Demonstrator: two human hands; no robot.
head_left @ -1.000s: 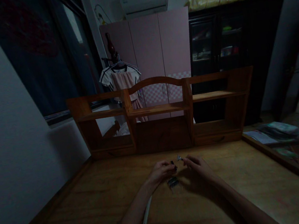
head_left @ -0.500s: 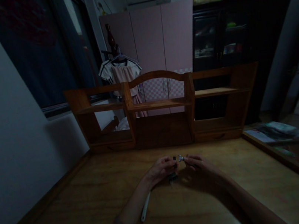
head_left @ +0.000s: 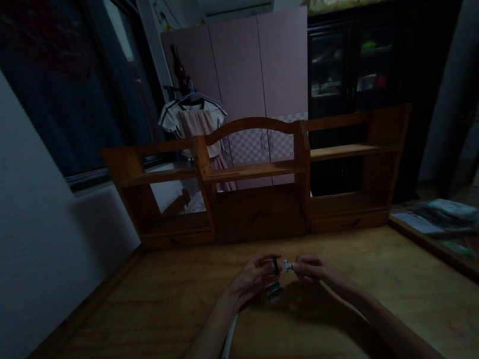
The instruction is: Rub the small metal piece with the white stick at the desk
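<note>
In a dim room, a person works over a wide brown wooden desk [head_left: 111,342], both hands raised a little above its surface near the middle. Going from the left: a long pale white strip, possibly plastic [head_left: 228,340], lies flat on the desk beside the left forearm. The left hand [head_left: 254,276] has its grip closed, thumb and fingertips pinched on a small dark upright piece [head_left: 276,265] whose make the gloom hides. Just beneath that hand, a small dark ribbed block [head_left: 274,289] sits on the desk, or is held low in the palm; the light does not settle which. The right hand [head_left: 313,266] likewise holds a closed pinch, on a small bright metal part [head_left: 287,266] whose tip nearly touches the dark piece.

Behind the hands stands a brown wooden desk hutch with an arched middle shelf [head_left: 260,167].

The risks appear plain enough. Both parts are tiny and gripped only at the fingertips, so a slight slip could drop either onto the desk, where the poor light would make it hard to find. The same darkness could cause the two pieces to meet crooked, and forcing them might bend the metal part.
</note>
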